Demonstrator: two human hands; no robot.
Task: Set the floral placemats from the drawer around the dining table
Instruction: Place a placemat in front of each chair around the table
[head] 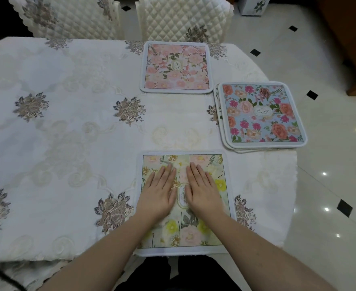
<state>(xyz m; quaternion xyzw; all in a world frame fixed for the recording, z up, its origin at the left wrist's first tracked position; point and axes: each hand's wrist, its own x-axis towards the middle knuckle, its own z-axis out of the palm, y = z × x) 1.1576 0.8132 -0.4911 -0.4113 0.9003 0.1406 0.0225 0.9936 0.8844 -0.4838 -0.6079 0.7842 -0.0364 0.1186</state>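
Note:
A yellow-green floral placemat (212, 234) lies at the table's near edge, right in front of me. My left hand (159, 194) and my right hand (203, 192) both rest flat on its middle, side by side, fingers straight. A pink floral placemat (176, 67) lies flat at the far edge, in front of a chair. At the right end of the table sits a small stack of placemats, topped by a blue one with pink and orange roses (262, 114); its right corner overhangs the table edge.
The table wears a white embroidered cloth (67, 127) with grey flower motifs. Two quilted cream chairs (185, 17) stand along the far side. Glossy tiled floor with black diamonds (328, 185) lies to the right; a wooden cabinet stands at the far right.

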